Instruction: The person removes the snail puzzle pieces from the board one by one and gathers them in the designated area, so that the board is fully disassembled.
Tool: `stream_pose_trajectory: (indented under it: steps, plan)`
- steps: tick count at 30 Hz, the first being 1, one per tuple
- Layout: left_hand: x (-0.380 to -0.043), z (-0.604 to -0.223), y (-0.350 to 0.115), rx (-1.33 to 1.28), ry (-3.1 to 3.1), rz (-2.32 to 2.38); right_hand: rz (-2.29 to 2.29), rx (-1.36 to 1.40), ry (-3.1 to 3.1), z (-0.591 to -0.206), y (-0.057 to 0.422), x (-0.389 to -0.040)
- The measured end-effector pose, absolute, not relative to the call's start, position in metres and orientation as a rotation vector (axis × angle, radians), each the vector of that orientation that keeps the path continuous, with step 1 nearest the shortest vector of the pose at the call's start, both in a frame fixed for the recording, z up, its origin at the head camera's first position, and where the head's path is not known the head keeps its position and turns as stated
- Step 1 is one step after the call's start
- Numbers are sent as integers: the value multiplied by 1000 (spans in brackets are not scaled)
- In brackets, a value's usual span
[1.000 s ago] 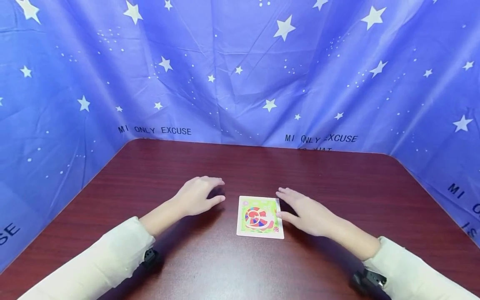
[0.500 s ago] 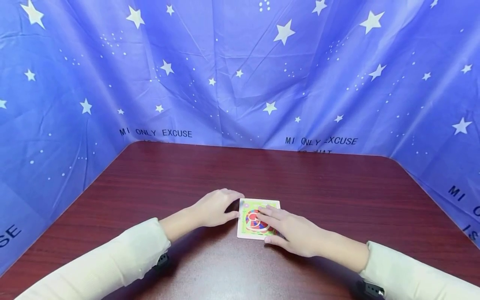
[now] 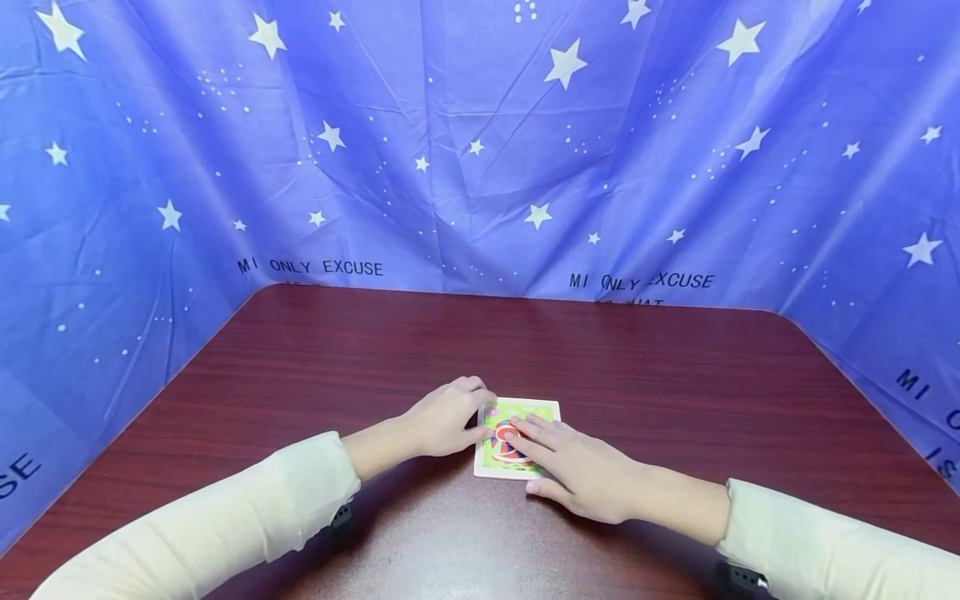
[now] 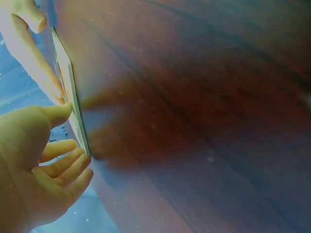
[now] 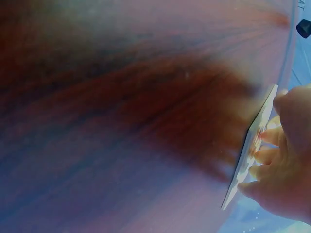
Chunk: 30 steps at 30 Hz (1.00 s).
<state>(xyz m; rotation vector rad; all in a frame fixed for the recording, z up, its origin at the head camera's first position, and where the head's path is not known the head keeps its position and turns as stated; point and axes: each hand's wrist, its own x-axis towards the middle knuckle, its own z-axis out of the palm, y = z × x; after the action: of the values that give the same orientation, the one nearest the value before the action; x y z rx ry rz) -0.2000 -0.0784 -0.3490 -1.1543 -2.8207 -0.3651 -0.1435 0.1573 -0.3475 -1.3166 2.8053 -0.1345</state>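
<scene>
A square picture puzzle [image 3: 504, 457] lies flat on the dark red table, with a green field, a red and blue round figure and a pale border. My left hand [image 3: 450, 421] rests at its left side, thumb on the edge and fingertips by the far left corner. In the left wrist view, the puzzle's thin edge [image 4: 77, 107] meets that thumb. From the right, my right hand [image 3: 592, 471] lays its extended fingers over the picture, covering part of it, with its thumb by the near edge. The right wrist view shows these fingertips on the board [image 5: 247, 145].
The wood-grain table [image 3: 637, 367] extends around the puzzle. Blue cloth [image 3: 450, 183] with white stars and black lettering encloses its back and sides. Black wrist straps [image 3: 341, 518] show under the pale sleeves [image 3: 277, 492].
My left hand has moved right to the puzzle's left edge. My right hand has moved left, its fingers now over the picture. The puzzle stays in place.
</scene>
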Motion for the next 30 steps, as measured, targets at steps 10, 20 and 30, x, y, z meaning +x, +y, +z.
stream_pose_trajectory:
  steps: [10,20,30]
  plan:
    - [-203,-342,-72,-1157,-2867,-391,-118,-1370,2830,-350,157,-146]
    - [-209,-339,-70,-1168,-2949,-543,-166,-1325,2817,-346,158,-147]
    - [-208,-333,-69,-1181,-3002,-490,-148,-1357,2840,-346,160,-148]
